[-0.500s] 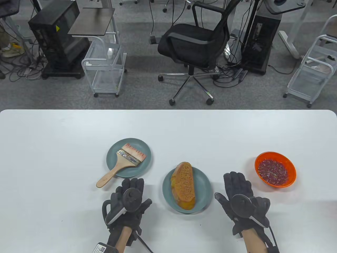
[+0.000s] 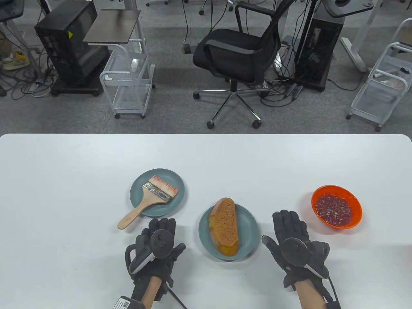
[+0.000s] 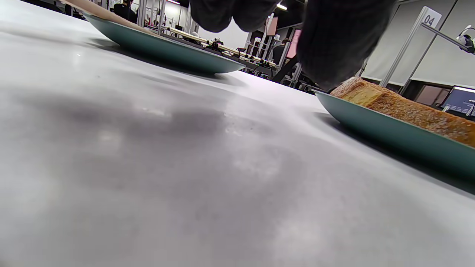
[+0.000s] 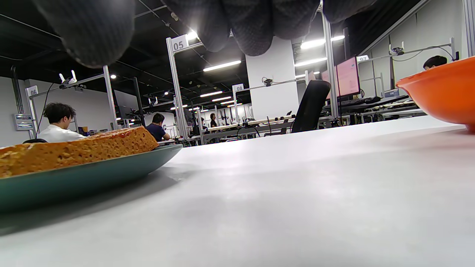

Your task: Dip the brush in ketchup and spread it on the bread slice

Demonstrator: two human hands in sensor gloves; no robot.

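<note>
We count one brush (image 2: 148, 199) on a teal plate (image 2: 176, 196), one bread slice (image 2: 225, 226) on a second plate (image 2: 249, 225), and one orange ketchup bowl (image 2: 336, 206) at three o'clock. Our left hand (image 2: 157, 244) and right hand (image 2: 297, 243) lie flat, fingers spread, holding nothing, on bare table (image 2: 64, 193) flanking the bread.

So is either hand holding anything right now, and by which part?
Nothing is held. The left hand and right hand rest on the table.
</note>
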